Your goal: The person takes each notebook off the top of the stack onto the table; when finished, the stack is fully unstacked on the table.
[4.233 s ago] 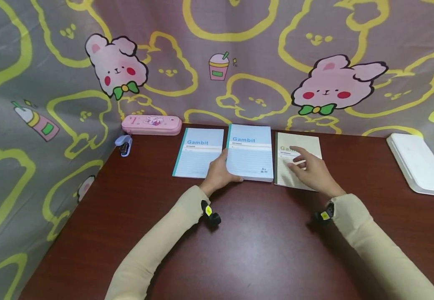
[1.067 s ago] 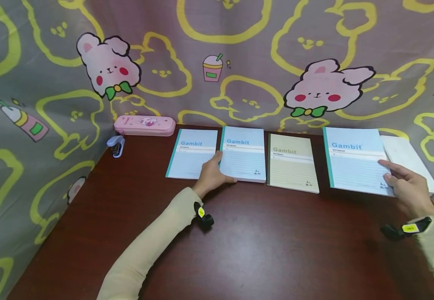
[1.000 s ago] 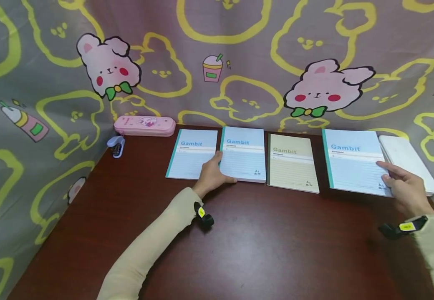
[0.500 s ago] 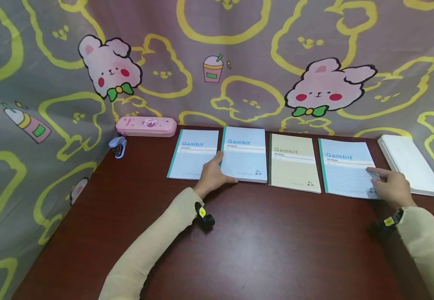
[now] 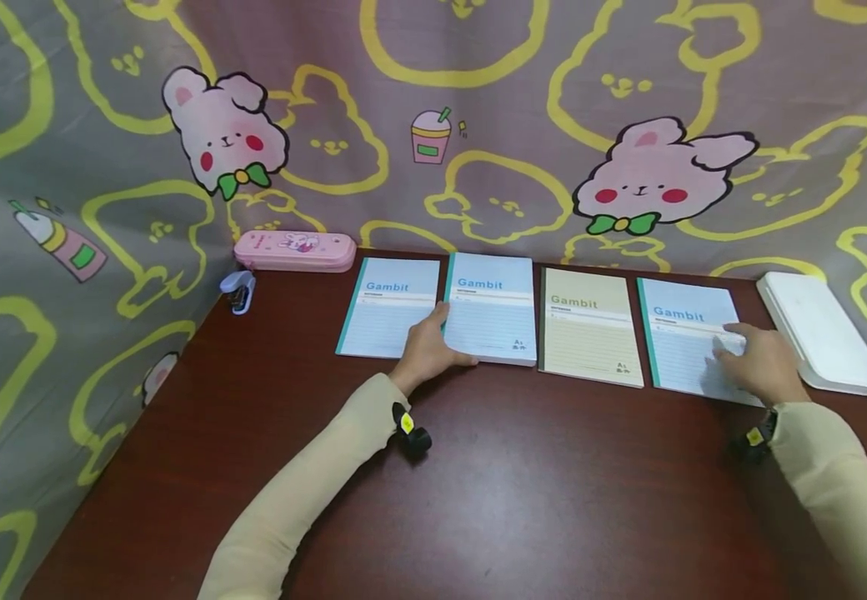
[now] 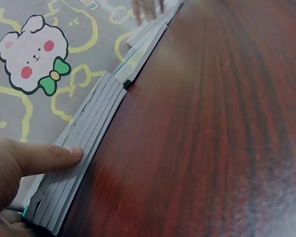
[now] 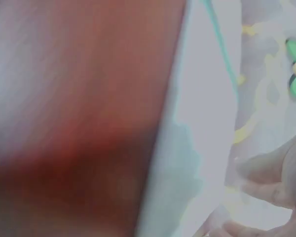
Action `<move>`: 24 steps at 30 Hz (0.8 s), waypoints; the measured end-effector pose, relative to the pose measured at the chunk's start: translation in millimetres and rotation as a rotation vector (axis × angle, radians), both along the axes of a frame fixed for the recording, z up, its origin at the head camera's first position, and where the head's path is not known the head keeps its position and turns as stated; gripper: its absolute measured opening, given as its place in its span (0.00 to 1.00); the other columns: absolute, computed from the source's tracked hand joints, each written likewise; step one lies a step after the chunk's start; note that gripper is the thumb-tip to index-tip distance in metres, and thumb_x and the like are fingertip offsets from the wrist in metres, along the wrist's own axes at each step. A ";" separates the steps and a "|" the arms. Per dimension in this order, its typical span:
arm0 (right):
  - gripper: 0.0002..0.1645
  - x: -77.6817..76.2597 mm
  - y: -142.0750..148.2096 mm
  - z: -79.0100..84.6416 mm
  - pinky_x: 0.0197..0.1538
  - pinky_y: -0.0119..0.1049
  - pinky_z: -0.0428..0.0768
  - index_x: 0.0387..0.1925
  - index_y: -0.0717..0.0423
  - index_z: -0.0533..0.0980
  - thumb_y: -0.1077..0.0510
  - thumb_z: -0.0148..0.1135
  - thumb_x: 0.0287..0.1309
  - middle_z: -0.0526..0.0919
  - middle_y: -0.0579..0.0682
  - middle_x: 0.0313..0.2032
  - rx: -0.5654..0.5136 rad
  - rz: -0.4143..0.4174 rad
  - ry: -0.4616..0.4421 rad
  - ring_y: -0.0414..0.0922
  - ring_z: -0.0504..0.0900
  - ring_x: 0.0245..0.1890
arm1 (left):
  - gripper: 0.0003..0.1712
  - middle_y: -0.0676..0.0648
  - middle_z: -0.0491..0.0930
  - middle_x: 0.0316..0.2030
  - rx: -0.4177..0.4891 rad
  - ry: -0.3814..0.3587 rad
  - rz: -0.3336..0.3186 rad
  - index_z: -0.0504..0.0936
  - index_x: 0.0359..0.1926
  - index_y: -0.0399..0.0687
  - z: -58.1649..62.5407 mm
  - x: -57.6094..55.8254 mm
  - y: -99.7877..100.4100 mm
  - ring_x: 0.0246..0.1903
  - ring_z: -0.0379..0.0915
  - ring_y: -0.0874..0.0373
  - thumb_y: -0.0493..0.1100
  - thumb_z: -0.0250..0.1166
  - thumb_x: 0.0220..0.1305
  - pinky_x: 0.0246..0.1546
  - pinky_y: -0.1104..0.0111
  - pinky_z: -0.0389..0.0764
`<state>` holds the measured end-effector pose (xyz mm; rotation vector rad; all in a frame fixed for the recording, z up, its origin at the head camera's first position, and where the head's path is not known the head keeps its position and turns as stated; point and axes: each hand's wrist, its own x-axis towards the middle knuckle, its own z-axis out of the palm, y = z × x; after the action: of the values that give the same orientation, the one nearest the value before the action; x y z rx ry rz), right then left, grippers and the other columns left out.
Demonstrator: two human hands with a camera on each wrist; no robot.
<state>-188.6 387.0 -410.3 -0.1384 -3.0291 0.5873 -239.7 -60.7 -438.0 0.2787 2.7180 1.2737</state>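
In the head view, my left hand (image 5: 428, 354) holds the near-left corner of a thick stack of blue notebooks (image 5: 493, 321). Its thumb (image 6: 59, 157) presses the layered page edges in the left wrist view. To the right of a cream notebook (image 5: 591, 342) lies a single blue notebook (image 5: 692, 350) with a teal spine. Over that notebook's near-right part hovers my right hand (image 5: 767, 358), thumb and fingers spread with nothing between them. The right wrist view is blurred and has its fingers (image 7: 266, 168) beside the pale notebook (image 7: 207, 98). Another blue notebook (image 5: 396, 292) lies left of the stack.
A pink pencil case (image 5: 294, 252) and a small lilac stapler (image 5: 240, 293) sit at the back left of the dark wooden table (image 5: 493, 492). At the right lies a white flat case (image 5: 824, 333). A patterned curtain (image 5: 493, 125) stands behind the row.
My right hand has carried the blue notebook left, away from the white case, set it down beside the cream notebook and let go. The left hand stays at the stack.
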 end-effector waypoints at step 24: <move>0.43 -30.5 -238.7 0.5 0.56 0.55 0.75 0.60 0.76 0.67 0.55 0.73 0.50 0.77 0.72 0.53 -0.159 0.409 -0.082 0.62 0.77 0.53 | 0.64 0.39 0.52 0.74 -0.022 0.017 -0.005 0.53 0.74 0.39 3.0 1.1 0.8 0.73 0.51 0.46 0.48 0.81 0.41 0.69 0.58 0.64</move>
<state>-219.0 148.3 -409.8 0.4740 -3.0997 0.8676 -238.6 -59.9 -434.9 0.2956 2.7415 1.2449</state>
